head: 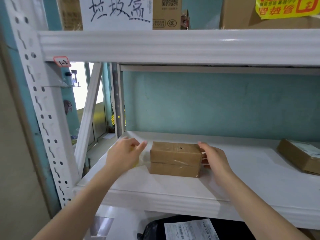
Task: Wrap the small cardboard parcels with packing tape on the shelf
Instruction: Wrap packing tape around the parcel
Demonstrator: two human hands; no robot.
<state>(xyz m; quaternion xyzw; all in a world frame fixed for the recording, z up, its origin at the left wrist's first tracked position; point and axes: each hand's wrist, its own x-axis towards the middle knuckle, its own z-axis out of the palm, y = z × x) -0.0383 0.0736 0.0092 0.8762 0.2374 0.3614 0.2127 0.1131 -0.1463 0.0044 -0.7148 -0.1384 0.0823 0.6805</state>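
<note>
While the left hand (pixel 124 153) grips the packing tape (pixel 142 157), stretched taut off the left end, the wrapping looks mid-pass. The right hand (pixel 214 158) clasps the right end of the two stacked parcels (pixel 174 158), which are plain brown, glossy-banded, and sit mid-shelf (pixel 155 191). Next, I reckon, the roll goes round behind.

We see a handwritten sign (pixel 116 13) beside cartons (pixel 167 13) above (one yellow-stickered) and a black labelled mailer bag (pixel 153 228) below.
</note>
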